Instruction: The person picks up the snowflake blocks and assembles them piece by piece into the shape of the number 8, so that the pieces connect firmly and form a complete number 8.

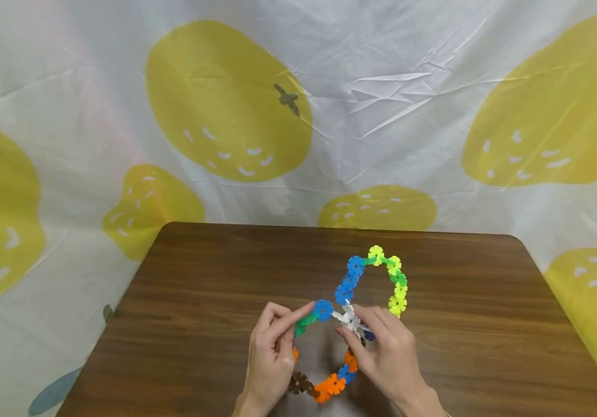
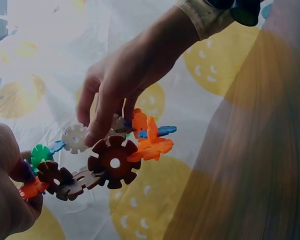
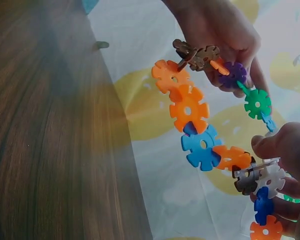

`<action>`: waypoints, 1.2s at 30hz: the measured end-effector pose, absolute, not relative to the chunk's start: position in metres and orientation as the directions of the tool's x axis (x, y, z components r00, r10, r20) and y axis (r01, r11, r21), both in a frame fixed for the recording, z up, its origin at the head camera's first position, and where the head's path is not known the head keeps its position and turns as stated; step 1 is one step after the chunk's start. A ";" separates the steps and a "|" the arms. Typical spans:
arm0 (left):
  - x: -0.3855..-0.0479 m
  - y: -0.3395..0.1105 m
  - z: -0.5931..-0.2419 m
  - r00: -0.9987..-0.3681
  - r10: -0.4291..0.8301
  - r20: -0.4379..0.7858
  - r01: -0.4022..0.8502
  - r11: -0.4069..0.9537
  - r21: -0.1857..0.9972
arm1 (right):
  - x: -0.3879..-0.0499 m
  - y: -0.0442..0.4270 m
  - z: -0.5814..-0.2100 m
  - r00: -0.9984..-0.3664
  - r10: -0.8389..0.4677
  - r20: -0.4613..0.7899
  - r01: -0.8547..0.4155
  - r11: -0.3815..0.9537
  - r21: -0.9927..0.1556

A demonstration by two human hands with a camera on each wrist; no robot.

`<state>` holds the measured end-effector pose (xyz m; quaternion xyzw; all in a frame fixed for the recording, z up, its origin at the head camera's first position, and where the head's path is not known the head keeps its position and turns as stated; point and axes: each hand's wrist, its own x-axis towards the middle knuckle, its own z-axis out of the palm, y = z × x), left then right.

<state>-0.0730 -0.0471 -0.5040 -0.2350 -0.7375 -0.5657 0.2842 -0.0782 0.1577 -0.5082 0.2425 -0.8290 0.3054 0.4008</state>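
Both hands hold a chain of slotted, flower-shaped plastic discs up over the table. My left hand grips its left side at the purple disc, beside a green disc, with the index fingertip at a blue disc. My right hand pinches white discs between thumb and fingers, close to that blue disc. Below, orange discs and brown discs curve between the hands. Beyond the right hand, blue discs and yellow-green discs form another loop. Fingers hide some joints.
A brown wood-grain table lies beneath the hands, its rounded far corners in view. Behind it hangs a pale cloth printed with yellow fruit, reaching down past the table's sides.
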 end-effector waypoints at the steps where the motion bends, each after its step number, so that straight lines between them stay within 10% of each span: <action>1: -0.073 -0.047 -0.504 -0.718 0.026 0.695 0.677 0.254 0.690 | -0.078 0.157 -0.508 -0.559 -0.156 0.814 -0.650 0.692 -0.314; 13: -0.075 -0.046 -0.501 -0.643 0.054 0.764 0.747 0.260 0.611 | -0.079 0.151 -0.505 -0.450 -0.136 0.883 -0.740 0.610 -0.283; 36: -0.068 -0.045 -0.494 -0.754 0.142 0.641 0.649 0.316 0.692 | -0.074 0.156 -0.515 -0.489 -0.152 0.859 -0.718 0.630 -0.297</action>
